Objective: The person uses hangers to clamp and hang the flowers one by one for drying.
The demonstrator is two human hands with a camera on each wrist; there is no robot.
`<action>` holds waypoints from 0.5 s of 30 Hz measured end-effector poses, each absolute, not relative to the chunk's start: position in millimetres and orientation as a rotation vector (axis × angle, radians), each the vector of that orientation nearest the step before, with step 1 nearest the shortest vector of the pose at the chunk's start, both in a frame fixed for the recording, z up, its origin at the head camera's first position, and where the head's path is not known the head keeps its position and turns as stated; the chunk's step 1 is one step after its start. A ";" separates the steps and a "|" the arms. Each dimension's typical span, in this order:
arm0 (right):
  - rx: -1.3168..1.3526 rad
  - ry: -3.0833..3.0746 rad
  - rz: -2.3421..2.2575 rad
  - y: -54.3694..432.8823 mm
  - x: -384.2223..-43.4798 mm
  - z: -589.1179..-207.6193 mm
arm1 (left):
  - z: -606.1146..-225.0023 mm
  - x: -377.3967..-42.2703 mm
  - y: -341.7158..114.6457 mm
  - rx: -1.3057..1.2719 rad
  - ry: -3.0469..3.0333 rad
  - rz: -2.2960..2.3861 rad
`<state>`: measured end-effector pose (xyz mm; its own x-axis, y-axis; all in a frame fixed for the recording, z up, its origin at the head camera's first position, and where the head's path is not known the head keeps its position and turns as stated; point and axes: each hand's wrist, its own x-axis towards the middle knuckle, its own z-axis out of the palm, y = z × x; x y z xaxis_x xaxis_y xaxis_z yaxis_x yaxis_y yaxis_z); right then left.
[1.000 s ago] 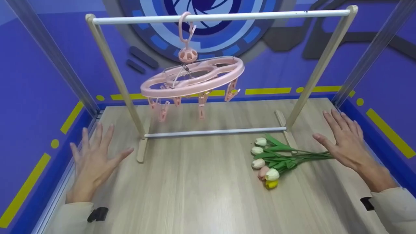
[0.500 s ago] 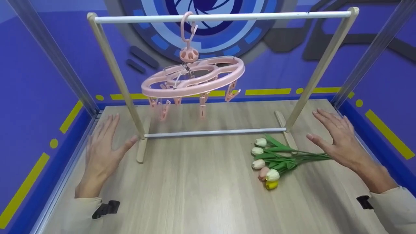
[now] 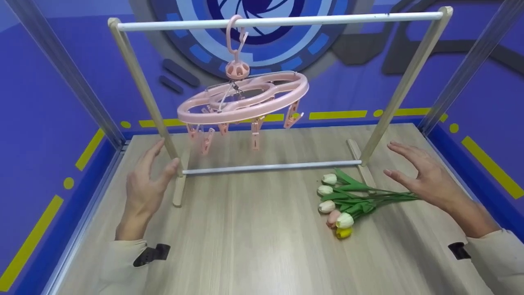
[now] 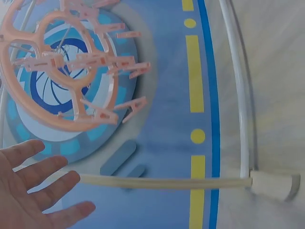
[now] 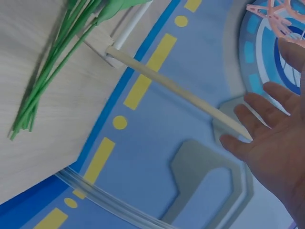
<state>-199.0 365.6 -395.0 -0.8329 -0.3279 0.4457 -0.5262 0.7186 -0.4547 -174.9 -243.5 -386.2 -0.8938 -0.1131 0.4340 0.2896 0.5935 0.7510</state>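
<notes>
The left hand, empty, thumb wide, is near the left post of the rack; that post stands between it and the tilted hanger on the top bar. Tulips lie right on the tabletop, stems masking the right foot's near end. Farther right, the right hand is spread, empty.

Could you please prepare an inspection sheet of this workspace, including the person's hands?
Surface: pale wood-grain tabletop.
Job's things: pink clip hanger hangs tilted from the top bar of a white-barred wooden rack; tulips lie by its right foot.
Clutter: nothing seen.
Hands: left hand near the rack's left post, contact unclear; right hand near the tulip stems; both hold nothing.
Cables: nothing seen.
Surroundings: blue patterned walls with yellow markings; metal corner posts.
</notes>
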 end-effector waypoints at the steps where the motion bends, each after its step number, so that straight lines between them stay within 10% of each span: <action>1: 0.661 -2.597 0.827 367.1 -200.6 -396.4 | -386.3 -175.6 -242.0 -0.146 -2.366 -1.265; 15: 0.532 -2.772 0.808 390.1 -212.6 -423.0 | -389.0 -187.4 -219.4 -0.151 -2.181 -1.543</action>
<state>-212.6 390.1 -423.0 -0.9140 -0.2827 0.2911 -0.3948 0.7852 -0.4771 -187.4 -219.4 -389.0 -0.8873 -0.1723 0.4279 0.3461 0.3645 0.8645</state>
